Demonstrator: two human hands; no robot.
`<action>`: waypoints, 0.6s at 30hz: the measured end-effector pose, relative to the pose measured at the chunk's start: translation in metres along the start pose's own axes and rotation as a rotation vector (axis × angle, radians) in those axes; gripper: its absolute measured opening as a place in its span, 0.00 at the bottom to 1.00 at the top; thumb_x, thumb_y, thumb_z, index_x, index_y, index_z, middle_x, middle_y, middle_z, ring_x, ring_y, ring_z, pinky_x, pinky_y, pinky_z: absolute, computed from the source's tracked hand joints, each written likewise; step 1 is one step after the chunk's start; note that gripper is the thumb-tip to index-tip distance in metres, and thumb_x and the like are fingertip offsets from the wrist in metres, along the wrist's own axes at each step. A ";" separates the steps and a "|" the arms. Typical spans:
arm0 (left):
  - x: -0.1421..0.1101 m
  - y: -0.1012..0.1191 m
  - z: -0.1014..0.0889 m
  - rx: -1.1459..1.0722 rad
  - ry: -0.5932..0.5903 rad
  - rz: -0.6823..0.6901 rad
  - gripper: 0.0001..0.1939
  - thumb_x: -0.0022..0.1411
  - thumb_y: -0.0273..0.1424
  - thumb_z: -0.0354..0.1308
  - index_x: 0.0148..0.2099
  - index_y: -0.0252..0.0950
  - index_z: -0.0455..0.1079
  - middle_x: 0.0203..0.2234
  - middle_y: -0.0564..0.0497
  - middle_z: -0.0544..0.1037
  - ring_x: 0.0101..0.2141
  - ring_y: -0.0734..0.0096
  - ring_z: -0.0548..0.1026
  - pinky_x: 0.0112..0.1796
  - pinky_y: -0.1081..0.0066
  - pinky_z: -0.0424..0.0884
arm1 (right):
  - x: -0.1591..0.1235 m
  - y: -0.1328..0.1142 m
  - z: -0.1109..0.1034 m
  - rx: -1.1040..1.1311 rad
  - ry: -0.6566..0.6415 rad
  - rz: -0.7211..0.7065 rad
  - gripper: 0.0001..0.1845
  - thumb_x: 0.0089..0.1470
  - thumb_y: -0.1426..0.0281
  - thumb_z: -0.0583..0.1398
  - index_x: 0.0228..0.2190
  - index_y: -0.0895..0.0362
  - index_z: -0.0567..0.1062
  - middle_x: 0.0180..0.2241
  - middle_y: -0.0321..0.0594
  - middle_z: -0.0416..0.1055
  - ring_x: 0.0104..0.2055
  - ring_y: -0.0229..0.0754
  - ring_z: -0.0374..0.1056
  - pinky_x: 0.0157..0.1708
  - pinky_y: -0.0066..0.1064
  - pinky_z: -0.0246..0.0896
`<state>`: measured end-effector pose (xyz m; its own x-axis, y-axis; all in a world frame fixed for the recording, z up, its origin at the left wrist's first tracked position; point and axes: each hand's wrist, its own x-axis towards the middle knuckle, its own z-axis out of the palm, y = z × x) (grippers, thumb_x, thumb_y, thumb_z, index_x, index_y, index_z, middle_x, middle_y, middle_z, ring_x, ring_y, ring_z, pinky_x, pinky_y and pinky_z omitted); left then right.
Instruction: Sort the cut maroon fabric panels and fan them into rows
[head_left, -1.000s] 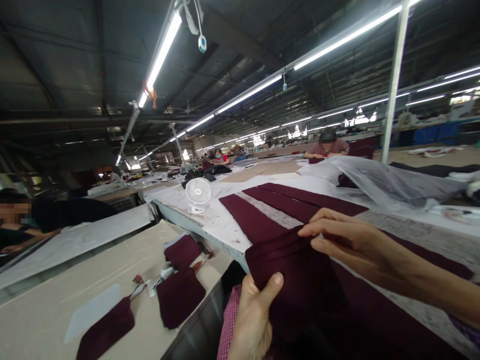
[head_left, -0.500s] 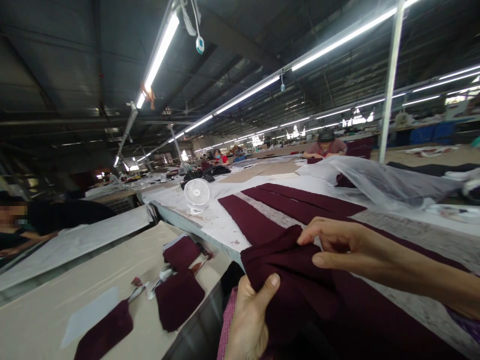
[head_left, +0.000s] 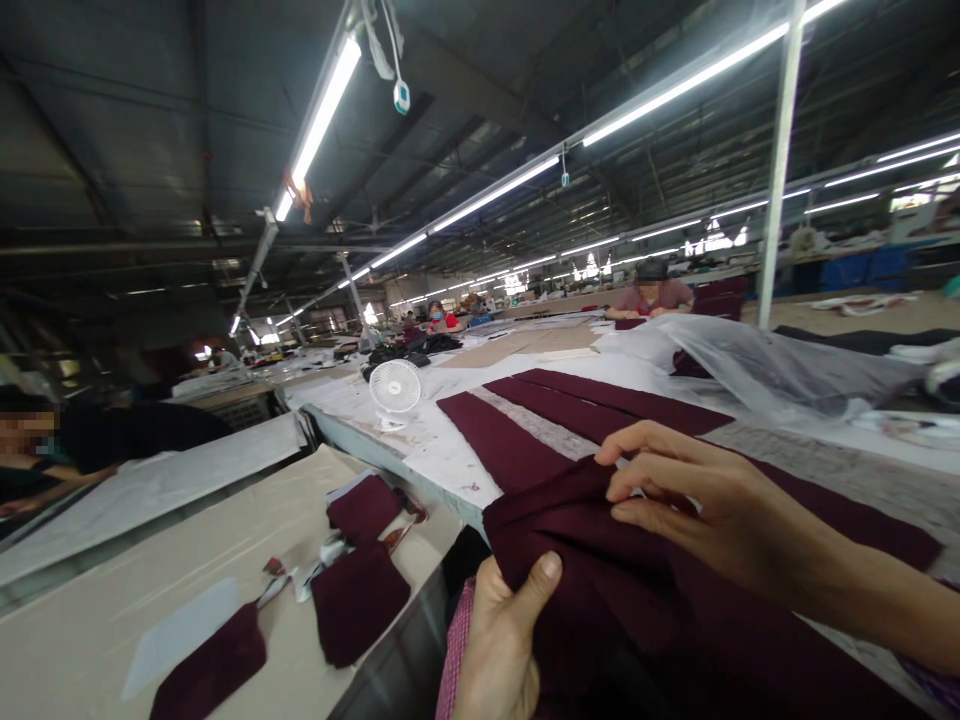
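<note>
Maroon fabric (head_left: pixel 577 570) has bunched tighter, gripped between the left hand (head_left: pixel 499 640) below and the right hand (head_left: pixel 697 490) pinching its upper fold.

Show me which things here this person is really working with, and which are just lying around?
Being worked with:
left hand
right hand
gathered maroon cloth, held by both hands

Just lying around:
long maroon strips
loose maroon fabric pieces
white desk fan
clear plastic sheeting
</note>
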<state>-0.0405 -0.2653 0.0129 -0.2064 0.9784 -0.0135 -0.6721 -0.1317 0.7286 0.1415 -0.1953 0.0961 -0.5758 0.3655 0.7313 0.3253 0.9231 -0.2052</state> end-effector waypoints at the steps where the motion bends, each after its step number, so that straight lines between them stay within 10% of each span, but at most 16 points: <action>1: 0.000 0.000 0.000 0.005 0.001 0.001 0.10 0.49 0.32 0.74 0.35 0.37 0.79 0.30 0.47 0.85 0.44 0.50 0.82 0.52 0.55 0.73 | 0.000 -0.001 -0.001 -0.034 0.007 -0.024 0.08 0.60 0.74 0.59 0.30 0.54 0.77 0.44 0.45 0.72 0.37 0.43 0.74 0.36 0.30 0.69; 8: 0.001 -0.003 -0.002 0.047 -0.005 -0.004 0.09 0.50 0.33 0.73 0.32 0.38 0.77 0.29 0.47 0.84 0.43 0.50 0.82 0.51 0.55 0.74 | -0.005 -0.006 -0.001 -0.181 0.051 -0.177 0.12 0.65 0.74 0.56 0.29 0.55 0.74 0.37 0.42 0.76 0.33 0.40 0.74 0.31 0.27 0.66; 12: 0.001 -0.002 -0.001 0.014 0.009 -0.003 0.13 0.48 0.35 0.75 0.35 0.38 0.77 0.31 0.47 0.85 0.45 0.48 0.81 0.50 0.55 0.74 | -0.004 -0.004 0.002 0.087 -0.073 0.095 0.03 0.60 0.70 0.62 0.37 0.54 0.77 0.30 0.35 0.76 0.27 0.37 0.71 0.26 0.25 0.63; 18: 0.000 0.000 0.002 0.035 0.001 0.001 0.13 0.47 0.36 0.75 0.34 0.39 0.77 0.31 0.47 0.85 0.44 0.47 0.82 0.49 0.55 0.75 | -0.003 0.002 0.003 0.391 -0.284 0.245 0.15 0.62 0.60 0.63 0.28 0.56 0.79 0.28 0.36 0.70 0.27 0.35 0.64 0.25 0.24 0.57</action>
<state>-0.0392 -0.2653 0.0147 -0.2080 0.9780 -0.0130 -0.6463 -0.1275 0.7523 0.1424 -0.1940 0.0915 -0.7159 0.5436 0.4382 0.2034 0.7628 -0.6138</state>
